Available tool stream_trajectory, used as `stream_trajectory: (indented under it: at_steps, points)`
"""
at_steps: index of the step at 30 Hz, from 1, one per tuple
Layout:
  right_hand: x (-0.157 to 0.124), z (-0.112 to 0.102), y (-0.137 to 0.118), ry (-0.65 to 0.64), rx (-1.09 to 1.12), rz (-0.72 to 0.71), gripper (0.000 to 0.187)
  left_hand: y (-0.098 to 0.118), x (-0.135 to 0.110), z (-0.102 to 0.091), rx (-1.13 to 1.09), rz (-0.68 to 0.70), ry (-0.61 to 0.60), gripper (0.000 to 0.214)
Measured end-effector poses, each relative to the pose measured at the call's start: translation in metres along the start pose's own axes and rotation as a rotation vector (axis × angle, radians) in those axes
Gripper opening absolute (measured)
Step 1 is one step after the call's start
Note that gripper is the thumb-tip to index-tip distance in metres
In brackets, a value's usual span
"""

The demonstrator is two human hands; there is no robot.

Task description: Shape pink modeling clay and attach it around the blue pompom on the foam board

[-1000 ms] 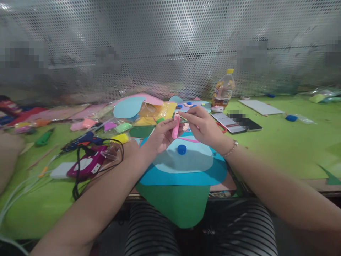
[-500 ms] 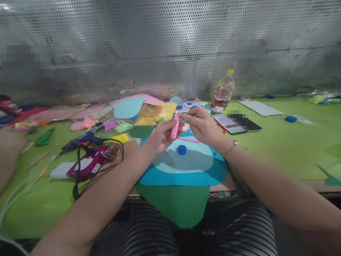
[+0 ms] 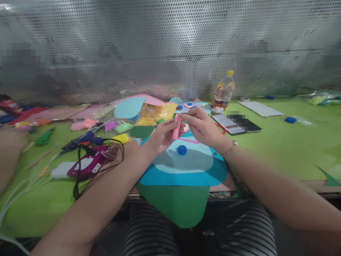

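My left hand (image 3: pixel 160 137) is closed round a short pink roll of clay (image 3: pixel 176 131), held upright above the table. My right hand (image 3: pixel 204 126) pinches the top end of the same pink roll with thumb and forefinger. Below the hands lies a stack of foam sheets: a pale blue oval (image 3: pixel 186 161) on a darker blue sheet (image 3: pixel 183 176) on a green sheet (image 3: pixel 174 206). A small blue disc (image 3: pixel 182 150) sits on the pale blue oval. A thin pink strip (image 3: pixel 190 140) lies just behind it.
Left of me lie a glue gun (image 3: pixel 80 140), a purple pouch with black cable (image 3: pixel 85 165) and coloured clay packets (image 3: pixel 122 127). A bottle (image 3: pixel 223 90), two phones (image 3: pixel 236 123) and a white board (image 3: pixel 259 107) stand at the right. Another person's arm (image 3: pixel 7 153) is at the far left. A perforated metal wall closes the back.
Almost nothing has shifted. My right fingers have worked slightly along the top of the pink roll; both hands stay in place.
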State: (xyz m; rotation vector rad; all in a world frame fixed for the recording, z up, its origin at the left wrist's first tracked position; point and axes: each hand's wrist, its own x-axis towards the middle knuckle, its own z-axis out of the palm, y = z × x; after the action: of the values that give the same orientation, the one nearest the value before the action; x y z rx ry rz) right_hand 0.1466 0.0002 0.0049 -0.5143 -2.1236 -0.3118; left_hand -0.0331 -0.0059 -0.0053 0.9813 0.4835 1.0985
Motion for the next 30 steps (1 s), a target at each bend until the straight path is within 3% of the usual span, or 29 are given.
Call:
stream_trajectory:
  at_steps: [9, 21, 27, 30]
  points:
    - [-0.0010, -0.0020, 0.0021, -0.006, -0.050, -0.045, 0.054, 0.0009, -0.0004, 0.0019, -0.003, 0.019, -0.010, 0.011]
    - [-0.0004, -0.0024, 0.0003, -0.040, -0.154, -0.078, 0.052, 0.0004, 0.0012, -0.0004, 0.041, 0.024, -0.038, 0.011]
    - [-0.0021, -0.0004, 0.0021, -0.061, -0.141, -0.054, 0.053, 0.0001, 0.0015, -0.0024, 0.038, 0.028, -0.042, 0.012]
    - [-0.0012, 0.0009, -0.0002, -0.028, -0.058, 0.024, 0.052, 0.0010, 0.0014, -0.0007, 0.036, 0.031, -0.011, 0.014]
